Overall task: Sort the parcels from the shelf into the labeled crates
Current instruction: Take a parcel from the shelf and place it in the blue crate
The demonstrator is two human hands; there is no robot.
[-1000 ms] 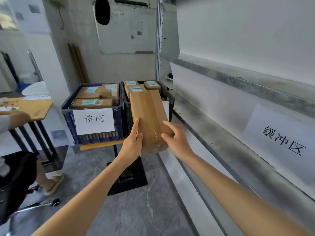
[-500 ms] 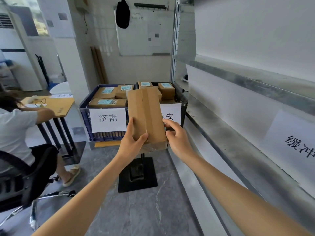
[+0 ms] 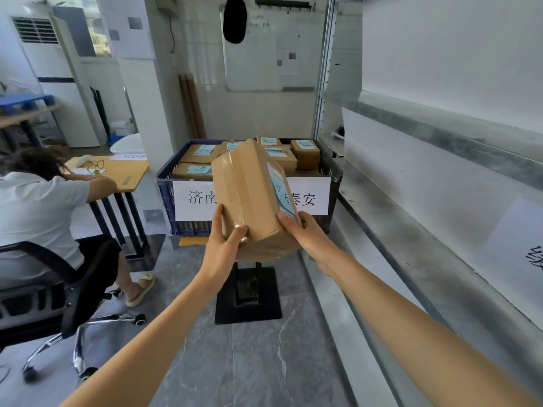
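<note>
Both hands hold a brown taped parcel in the air just before the two crates, tilted, with its blue-labelled face turned to the right. The left hand grips the near left corner, thumb on top and fingers up the side. The right hand clasps the near right edge, thumb across the label's lower end. The parcel covers the seam between the blue crate marked 济南 and the darker crate marked 泰安, hiding part of each paper sign. Labelled boxes fill both nearly to the rims. The shelf edge runs close along the right arm. Leftward, grey floor lies open as far as a seated person, their chair and a table. The parcel's label is too slanted to read, and the shelf's own sign is cut off at the frame's edge
</note>
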